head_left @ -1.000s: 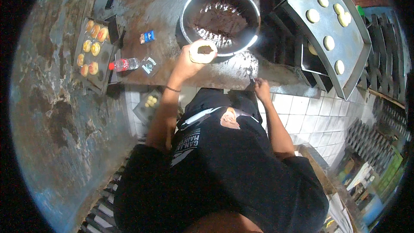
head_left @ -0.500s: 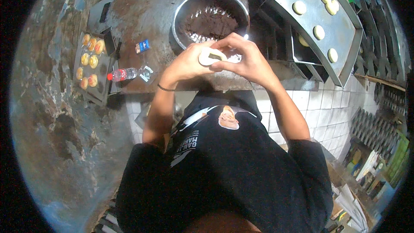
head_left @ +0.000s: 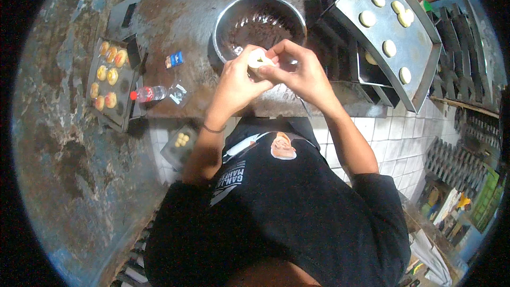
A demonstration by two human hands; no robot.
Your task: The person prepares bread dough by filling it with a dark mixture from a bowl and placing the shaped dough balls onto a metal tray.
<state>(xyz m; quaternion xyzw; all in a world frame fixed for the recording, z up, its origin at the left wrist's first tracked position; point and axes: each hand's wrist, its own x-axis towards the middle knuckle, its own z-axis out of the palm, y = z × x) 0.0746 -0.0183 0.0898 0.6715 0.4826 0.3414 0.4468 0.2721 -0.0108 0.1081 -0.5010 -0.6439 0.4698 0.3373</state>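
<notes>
The left hand (head_left: 235,83) cups and the right hand (head_left: 306,76) pinches a pale dough piece (head_left: 256,65), both closed on it near a round, shiny metal bowl (head_left: 222,28). The dough piece looks smooth and rounded, with a small dark opening; the bowl's brown filling (head_left: 260,33) looks rough.

White lettering (head_left: 234,177) on black shirt (head_left: 308,207)

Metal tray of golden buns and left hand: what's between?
Head view: a red-capped clear plastic bottle, nearer the tray, then a small clear plastic packet, nearer the left hand; a small blue packet lies farther up the picture.
</notes>
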